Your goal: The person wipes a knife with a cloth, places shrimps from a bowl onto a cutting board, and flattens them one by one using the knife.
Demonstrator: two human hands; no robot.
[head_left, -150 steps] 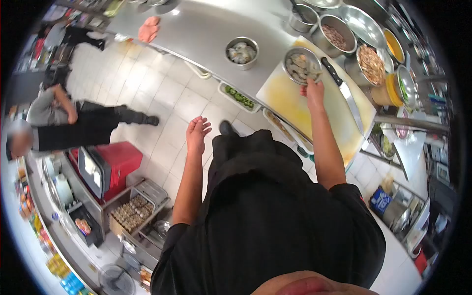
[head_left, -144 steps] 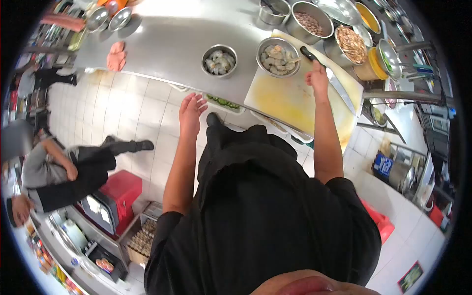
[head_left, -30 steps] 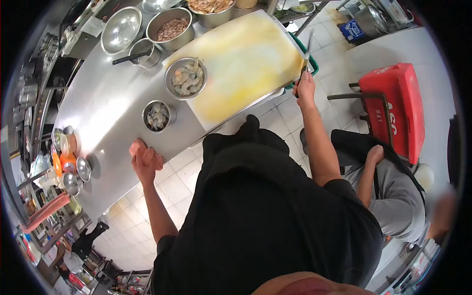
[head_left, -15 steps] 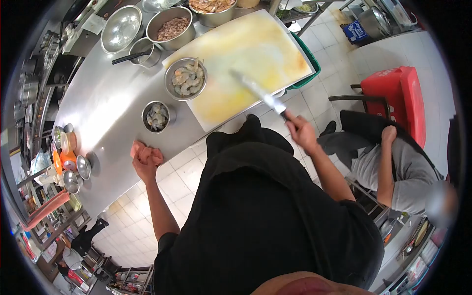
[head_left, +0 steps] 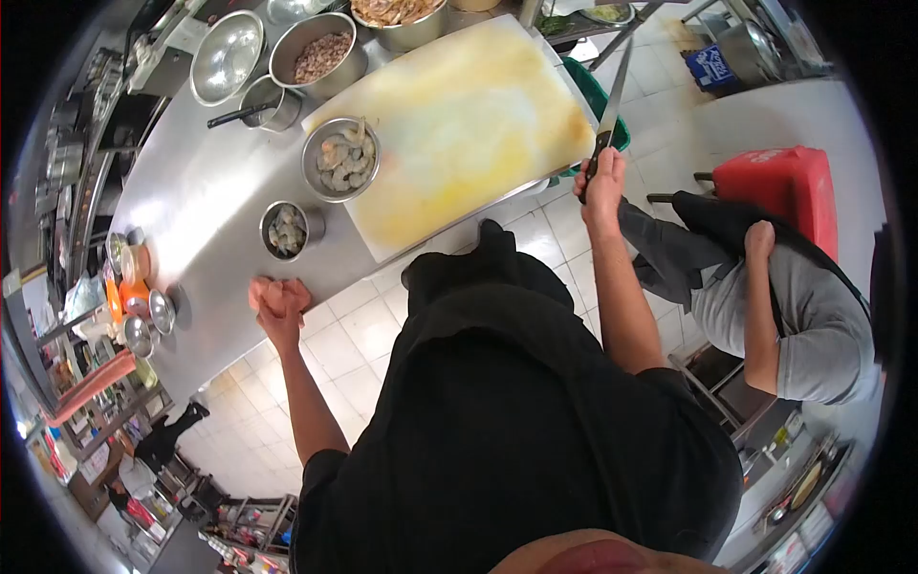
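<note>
My right hand [head_left: 602,187] is wrapped round the black handle of a long knife [head_left: 617,91], whose blade points up past the right edge of the stained cutting board [head_left: 469,124]. At the steel table's front edge, my left hand [head_left: 279,320] holds a crumpled pink cloth [head_left: 280,292] against the surface. A metal bowl of shrimp [head_left: 342,161] overlaps the board's left side. Nearer my left hand stands a smaller steel pot with shrimp [head_left: 287,231].
Behind are a pot of chopped meat [head_left: 320,57], an empty steel bowl [head_left: 228,59] and a small pot with a black-handled utensil [head_left: 273,105]. A seated person [head_left: 765,306] is at my right, by a red bin [head_left: 779,196]. A green bin [head_left: 585,91] stands beyond the board.
My right hand has swung the knife off the board, to the right and upward. My left hand stays on the cloth. The view has shifted slightly.
</note>
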